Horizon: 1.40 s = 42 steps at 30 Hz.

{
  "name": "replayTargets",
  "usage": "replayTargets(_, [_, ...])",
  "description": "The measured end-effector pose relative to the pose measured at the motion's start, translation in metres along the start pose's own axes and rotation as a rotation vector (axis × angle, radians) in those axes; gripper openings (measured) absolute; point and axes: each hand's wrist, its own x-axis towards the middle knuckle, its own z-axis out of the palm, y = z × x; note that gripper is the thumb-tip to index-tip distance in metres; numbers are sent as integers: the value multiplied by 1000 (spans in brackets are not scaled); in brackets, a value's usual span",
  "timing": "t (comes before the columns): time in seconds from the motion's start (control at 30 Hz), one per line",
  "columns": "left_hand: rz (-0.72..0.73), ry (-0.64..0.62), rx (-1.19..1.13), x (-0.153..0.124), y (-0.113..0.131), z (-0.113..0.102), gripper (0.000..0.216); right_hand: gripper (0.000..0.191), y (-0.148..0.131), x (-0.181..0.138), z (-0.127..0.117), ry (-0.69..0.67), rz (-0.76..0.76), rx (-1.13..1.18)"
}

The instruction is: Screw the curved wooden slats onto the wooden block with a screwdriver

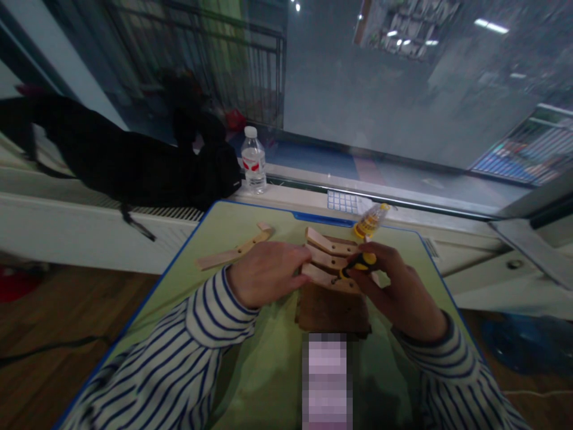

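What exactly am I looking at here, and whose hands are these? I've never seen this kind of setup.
There's no machine here: these are a person's own two bare hands, in striped sleeves. The single picture comes from a camera worn on the person's head, looking forward and down. On the green board lie wooden slats, a dark wooden block and a small bottle. The right hand holds a yellow-and-black tool in its fingers, against the slats. The left hand rests its fingertips on the slats.
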Motion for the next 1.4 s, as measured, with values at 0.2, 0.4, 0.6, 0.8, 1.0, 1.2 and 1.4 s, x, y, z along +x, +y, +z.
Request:
replayTargets(0.2, [-6,7,-9,0,-2,2,26,39,-5,1,-5,-47,-67,-28])
replayTargets(0.4, [-16,-10,-7,1,1,-1,26,38,0,-1,-5,-50,-32,-26])
replayTargets(0.6, [-10,2,0,1,0,1,30,33,6,-2,-3,-6,3,-63])
replayTargets(0.8, [-19,-16,-8,1,1,-1,29,33,2,-2,-3,10,17,-72])
replayTargets(1.0, [-17,-25,-7,1,2,-3,26,36,2,-2,0,21,35,-24])
replayTargets(1.2, [-24,-22,-12,2,2,-2,28,35,-1,0,0,20,-57,-61])
replayTargets(1.4, [-7,-11,-23,0,0,0,28,36,-5,0,-5,-34,-114,-77])
